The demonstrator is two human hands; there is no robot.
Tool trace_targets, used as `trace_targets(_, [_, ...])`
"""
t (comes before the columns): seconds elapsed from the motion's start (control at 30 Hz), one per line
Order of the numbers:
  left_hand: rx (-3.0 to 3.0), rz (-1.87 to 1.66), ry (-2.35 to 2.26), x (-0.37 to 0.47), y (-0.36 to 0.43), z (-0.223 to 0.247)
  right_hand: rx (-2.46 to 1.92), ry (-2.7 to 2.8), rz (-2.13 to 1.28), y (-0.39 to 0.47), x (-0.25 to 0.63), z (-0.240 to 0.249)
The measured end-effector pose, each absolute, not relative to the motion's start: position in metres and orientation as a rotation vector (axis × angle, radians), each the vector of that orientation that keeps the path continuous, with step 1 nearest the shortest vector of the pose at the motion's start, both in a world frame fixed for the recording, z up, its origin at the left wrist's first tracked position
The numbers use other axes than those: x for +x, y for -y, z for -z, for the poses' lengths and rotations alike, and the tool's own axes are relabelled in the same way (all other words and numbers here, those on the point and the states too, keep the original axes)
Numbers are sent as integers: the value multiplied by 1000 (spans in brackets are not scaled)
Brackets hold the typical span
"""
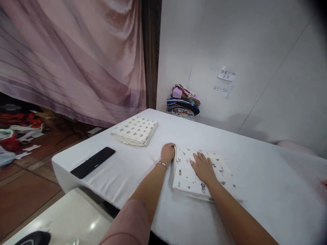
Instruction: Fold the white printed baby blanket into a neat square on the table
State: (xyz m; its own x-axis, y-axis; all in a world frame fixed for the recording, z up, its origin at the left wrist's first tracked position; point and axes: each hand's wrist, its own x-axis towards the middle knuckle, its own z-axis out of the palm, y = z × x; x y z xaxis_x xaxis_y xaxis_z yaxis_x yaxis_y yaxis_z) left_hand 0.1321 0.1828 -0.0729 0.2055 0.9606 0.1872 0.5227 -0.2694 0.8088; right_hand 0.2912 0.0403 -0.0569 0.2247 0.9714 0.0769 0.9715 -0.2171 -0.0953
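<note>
A folded white cloth (187, 178) with a print of small plants, animals and dots lies on the white-covered table (143, 170) in front of me. My left hand (168, 152), with a bracelet at the wrist, is closed at the cloth's far left corner; its fingertips are partly hidden by the fold. On top of the cloth, near the middle, my right hand (204, 168) rests flat with its fingers apart. Farther left lies a second folded cloth (136, 131), white with grey motifs and one yellow one. Neither hand touches it.
A dark phone-like slab (93, 162) lies at the table's left edge. Folded clothes (182, 102) are stacked beyond the far edge, against the wall. Paper notes (224, 81) hang there. A pale surface (61, 217) stands at lower left; a pink curtain (102, 61) hangs behind.
</note>
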Motion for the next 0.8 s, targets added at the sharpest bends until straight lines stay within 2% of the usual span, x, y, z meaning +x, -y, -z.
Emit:
trace_targets(0.47, [1857, -1014, -1337, 113, -154, 72, -2328, 1880, 3, -40, 292, 59])
trace_targets(0.8, [2146, -951, -1210, 111, -146, 71, -2328, 1877, 18, -39, 292, 60])
